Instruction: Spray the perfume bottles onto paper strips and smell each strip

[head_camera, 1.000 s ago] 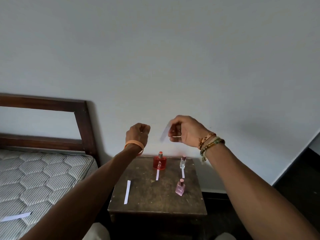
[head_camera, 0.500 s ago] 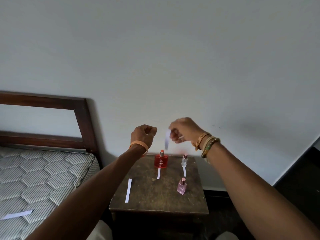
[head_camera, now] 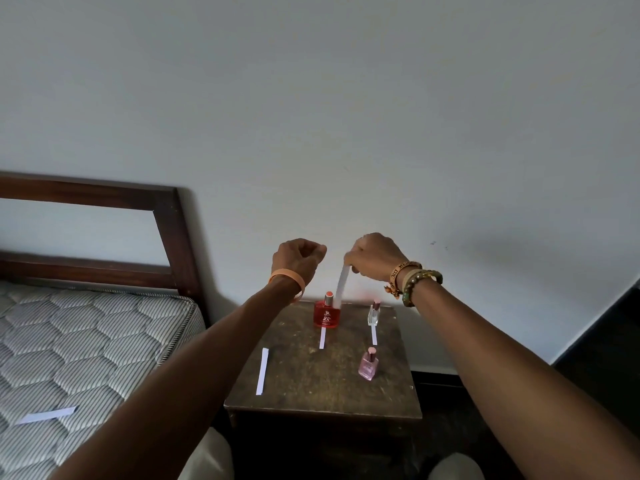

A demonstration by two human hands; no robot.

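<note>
My right hand (head_camera: 375, 256) pinches the top of a white paper strip (head_camera: 341, 286) that hangs down above the red perfume bottle (head_camera: 327, 314). My left hand (head_camera: 298, 259) is curled into a fist beside it and holds nothing I can see. On the small dark wooden table (head_camera: 322, 393) also stand a small clear bottle (head_camera: 374, 312) at the back right and a pink bottle (head_camera: 369, 364) nearer me. Three more strips lie flat on the table: one in front of the red bottle (head_camera: 322, 337), one in front of the clear bottle (head_camera: 374, 335), one at the left (head_camera: 262, 371).
A bed with a quilted grey mattress (head_camera: 86, 348) and dark wooden headboard (head_camera: 166, 216) stands left of the table. Another paper strip (head_camera: 46, 415) lies on the mattress. A plain wall rises behind the table. The dark floor shows at the right.
Both hands have come down toward the table. The strip in my right hand has swung from tilted to hanging straight down over the red bottle.
</note>
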